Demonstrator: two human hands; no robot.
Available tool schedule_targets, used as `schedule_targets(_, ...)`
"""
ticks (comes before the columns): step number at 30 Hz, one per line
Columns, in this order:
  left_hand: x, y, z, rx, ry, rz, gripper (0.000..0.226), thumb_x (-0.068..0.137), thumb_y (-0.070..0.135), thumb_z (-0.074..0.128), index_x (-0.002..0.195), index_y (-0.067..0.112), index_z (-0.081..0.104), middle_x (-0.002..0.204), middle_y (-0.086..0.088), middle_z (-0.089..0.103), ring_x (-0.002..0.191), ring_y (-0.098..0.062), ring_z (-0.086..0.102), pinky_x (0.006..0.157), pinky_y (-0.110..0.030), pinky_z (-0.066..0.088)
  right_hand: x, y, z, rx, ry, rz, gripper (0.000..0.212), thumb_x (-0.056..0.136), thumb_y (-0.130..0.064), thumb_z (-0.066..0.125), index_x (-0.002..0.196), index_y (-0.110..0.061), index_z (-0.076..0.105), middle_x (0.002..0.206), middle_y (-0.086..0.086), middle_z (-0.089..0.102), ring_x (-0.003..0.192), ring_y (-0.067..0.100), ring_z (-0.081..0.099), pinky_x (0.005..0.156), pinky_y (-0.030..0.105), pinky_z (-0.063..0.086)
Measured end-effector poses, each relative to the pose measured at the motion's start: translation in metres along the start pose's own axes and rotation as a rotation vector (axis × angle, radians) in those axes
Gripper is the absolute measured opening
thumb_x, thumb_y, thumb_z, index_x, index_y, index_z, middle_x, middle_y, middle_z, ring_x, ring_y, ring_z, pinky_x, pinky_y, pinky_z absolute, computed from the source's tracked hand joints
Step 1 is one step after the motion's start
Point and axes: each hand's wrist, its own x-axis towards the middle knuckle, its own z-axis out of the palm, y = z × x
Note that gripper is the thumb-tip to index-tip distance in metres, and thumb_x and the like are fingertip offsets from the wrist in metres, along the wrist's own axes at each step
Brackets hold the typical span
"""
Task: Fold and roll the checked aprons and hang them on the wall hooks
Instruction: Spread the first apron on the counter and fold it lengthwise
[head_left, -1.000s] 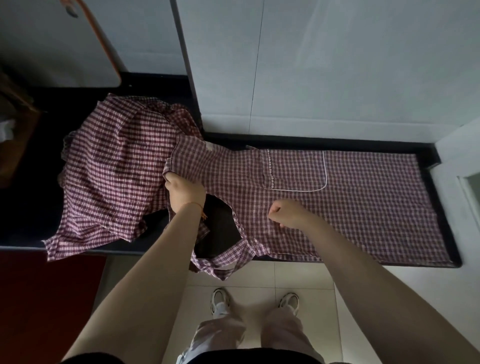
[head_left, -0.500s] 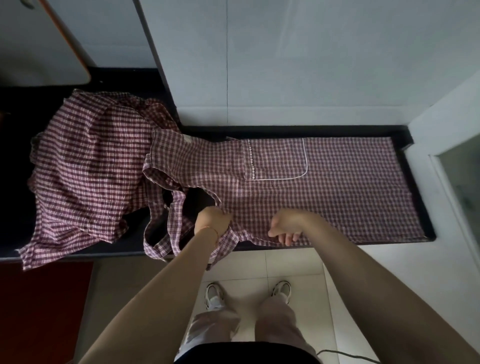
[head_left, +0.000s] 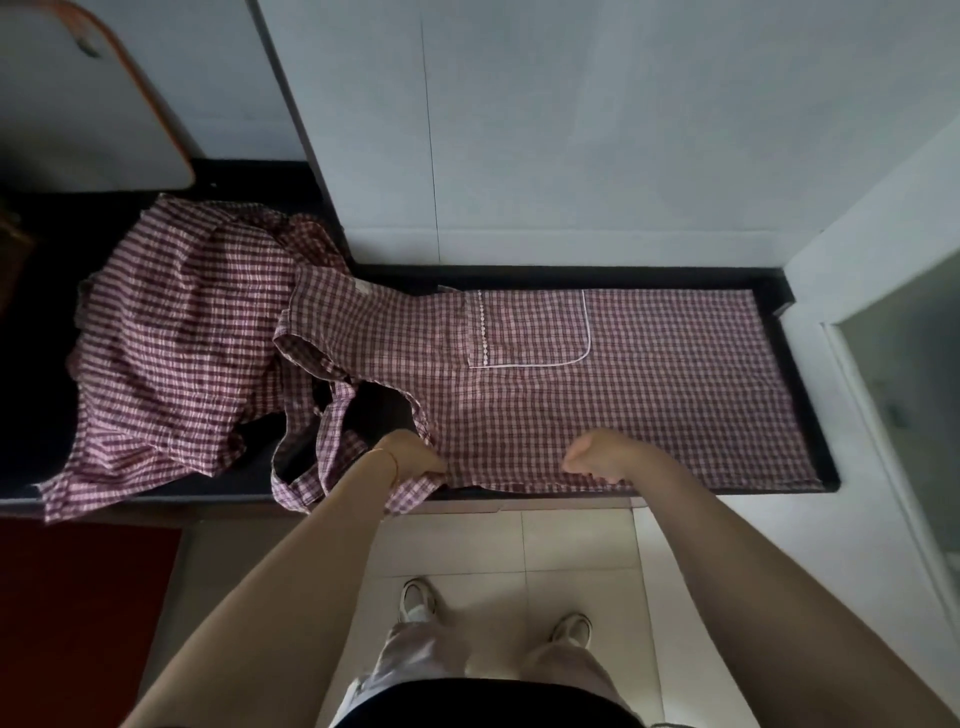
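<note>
Left hand (head_left: 410, 457) curled at the near edge of the spread apron (head_left: 649, 395), fingers closed on the fabric edge where bib meets skirt, thin band on the wrist. Right hand (head_left: 597, 457) also at the near edge, a bit further right, knuckles up, fingers tucked under and gripping the hem at the counter lip. Both hands near each other, apart, same edge of the same cloth.

Spread apron lies flat along the black counter (head_left: 810, 415), skirt running to the right end, near hem just at the front edge. Pocket (head_left: 530, 327) with white piping sits toward the far side, about mid-length. Bib end points left; neck strap (head_left: 332, 441) loops loose beside the left hand, part of it hanging over the counter front.

Second checked apron (head_left: 171, 338) crumpled in a heap on the left part of the counter, touching and partly under the bib of the flat one, one corner drooping off the front edge.

White tiled wall (head_left: 571, 130) behind the counter, stepping back on the left. White board with an orange rim (head_left: 78, 104) leans at upper left. Red mat (head_left: 72, 613) on the floor lower left. Pale floor tiles (head_left: 566, 540) below, two light shoes (head_left: 421, 600) and light trousers visible between the forearms.
</note>
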Motion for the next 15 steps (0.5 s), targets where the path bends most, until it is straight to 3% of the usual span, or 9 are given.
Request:
schedule_targets(2, -0.004, 0.0, -0.002, 0.131, 0.182, -0.08, 0.017, 0.09, 0.022, 0.063, 0.094, 0.006, 0.066, 0.112, -0.012, 0.069, 0.094, -0.026, 0.062, 0.077, -0.033, 0.05, 0.0, 0.003, -0.004, -0.058, 0.002, -0.037, 0.039, 0.098, -0.026, 0.058, 0.136, -0.015, 0.06, 0.138, 0.006, 0.058, 0.123, 0.022, 0.055, 0.106, 0.034, 0.046)
schedule_targets(5, -0.024, 0.012, 0.015, 0.332, 0.523, -0.122, 0.021, 0.091, 0.018, 0.057, 0.111, 0.012, 0.059, 0.115, -0.009, 0.063, 0.106, -0.028, 0.059, 0.082, -0.038, 0.046, -0.003, 0.02, -0.011, -0.111, 0.019, -0.103, 0.035, 0.098, -0.026, 0.055, 0.131, -0.016, 0.063, 0.132, 0.003, 0.061, 0.118, 0.02, 0.058, 0.104, 0.033, 0.046)
schedule_targets(7, -0.028, 0.015, 0.027, 0.425, 0.758, 0.078, 0.021, 0.088, 0.016, 0.054, 0.108, 0.014, 0.058, 0.112, -0.008, 0.057, 0.106, -0.027, 0.054, 0.089, -0.041, 0.042, -0.003, 0.026, -0.009, -0.109, 0.103, -0.177, 0.027, 0.097, -0.022, 0.057, 0.122, -0.02, 0.069, 0.124, -0.002, 0.063, 0.106, 0.015, 0.061, 0.096, 0.03, 0.05)
schedule_targets(8, -0.029, 0.024, 0.042, 0.407, 0.803, 0.214, 0.018, 0.086, 0.016, 0.054, 0.103, 0.013, 0.06, 0.108, -0.007, 0.057, 0.102, -0.027, 0.054, 0.089, -0.041, 0.041, -0.003, 0.038, -0.01, -0.11, 0.179, -0.22, 0.024, 0.096, -0.02, 0.06, 0.117, -0.021, 0.071, 0.121, -0.002, 0.063, 0.101, 0.013, 0.061, 0.092, 0.03, 0.051)
schedule_targets(11, -0.031, 0.049, 0.082, 0.4, 0.638, 0.391, 0.023, 0.09, 0.023, 0.053, 0.11, 0.015, 0.061, 0.112, -0.004, 0.054, 0.107, -0.025, 0.051, 0.093, -0.039, 0.043, -0.004, 0.063, -0.008, -0.164, 0.401, -0.299, 0.023, 0.091, -0.02, 0.067, 0.114, -0.021, 0.07, 0.124, 0.003, 0.055, 0.105, 0.018, 0.055, 0.093, 0.037, 0.052)
schedule_targets(15, -0.024, 0.066, 0.122, 0.473, 0.48, 0.23, 0.046, 0.091, 0.038, 0.059, 0.132, 0.021, 0.047, 0.136, -0.006, 0.041, 0.123, -0.029, 0.041, 0.103, -0.045, 0.042, -0.008, 0.101, -0.012, -0.279, 0.477, -0.229, 0.039, 0.086, -0.028, 0.072, 0.121, -0.021, 0.055, 0.13, 0.006, 0.046, 0.119, 0.025, 0.043, 0.092, 0.041, 0.05)
